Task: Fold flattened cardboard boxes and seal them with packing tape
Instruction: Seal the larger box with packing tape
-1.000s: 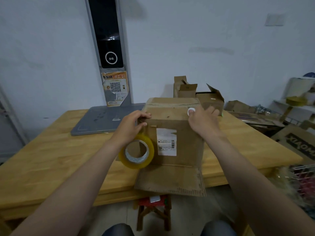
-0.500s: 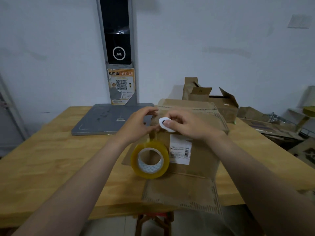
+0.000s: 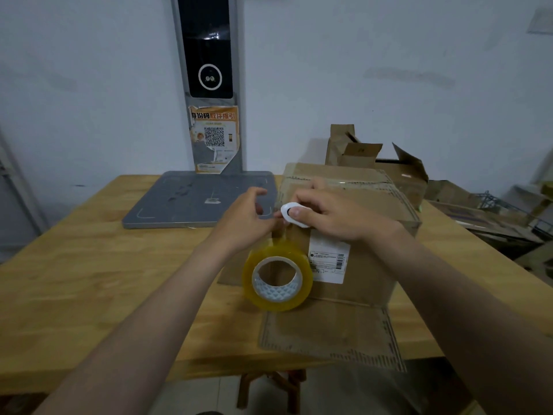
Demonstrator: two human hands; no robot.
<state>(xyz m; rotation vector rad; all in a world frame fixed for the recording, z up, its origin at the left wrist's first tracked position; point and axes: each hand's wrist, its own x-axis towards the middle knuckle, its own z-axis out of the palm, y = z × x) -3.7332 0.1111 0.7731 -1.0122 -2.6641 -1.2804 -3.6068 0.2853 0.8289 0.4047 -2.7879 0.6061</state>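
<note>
Nearest me, an open flap [image 3: 329, 333] of the cardboard box [image 3: 368, 265] is lying flat and jutting over the near edge of the bench [image 3: 89, 280]. The box itself is standing just behind it, towards the bench's right side, with a white shipping label [image 3: 329, 262] showing on its near face. The roll of packing tape [image 3: 276, 283] is sitting on edge against that face, at its left; I cannot tell whether it is hanging or resting. A tape strip [image 3: 282, 235] is running up from the roll to the box's top near-left corner. There my left hand [image 3: 242, 220] is pinching the strip with curled fingers, and my right hand [image 3: 332, 217] is gripping a small white cutter [image 3: 291, 214] against it. Beyond, a grey platform [image 3: 194, 199] is lying along the far edge, with a dark-screened pillar [image 3: 208, 46] and a QR poster [image 3: 214, 136] rising behind. Opened boxes [image 3: 374, 157] are standing at the far right.
</note>
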